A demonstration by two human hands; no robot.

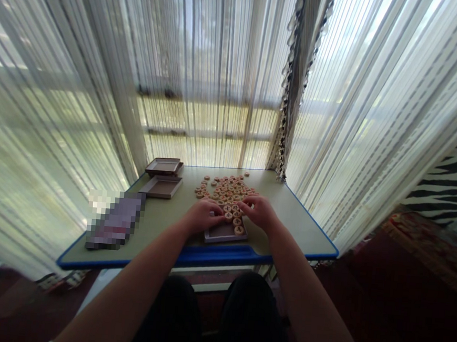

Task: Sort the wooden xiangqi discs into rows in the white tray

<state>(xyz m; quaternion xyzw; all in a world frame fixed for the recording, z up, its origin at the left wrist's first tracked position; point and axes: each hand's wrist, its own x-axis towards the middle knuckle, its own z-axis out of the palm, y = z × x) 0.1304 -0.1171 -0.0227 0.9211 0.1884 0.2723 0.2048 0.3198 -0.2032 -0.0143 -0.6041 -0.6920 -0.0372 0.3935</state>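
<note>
Head view shows many small round pieces [237, 222], pale wood in colour, like thick discs, with dark or reddish marks on their faces. Some lie at the near tray [226, 239], which is shallow and grey-purple; the others make a loose heap [231, 188] just beyond it, with a few single ones apart. The left hand [206, 215] is at the left side of this tray, its thumb and fingertips close to a piece; whether they clamp it, I cannot tell. The right hand [259, 211] is at the right side of the heap, fingers bent, thumb near the pieces; its grip also I cannot tell.

Both hands hide part of the tray and the heap. On the left of the table [303, 232] are a shallow open tray [166, 188], stacked trays [164, 166] behind it, and a purplish item [117, 223], blurred by blocks. Striped sheer curtains [212, 75] hang behind.
</note>
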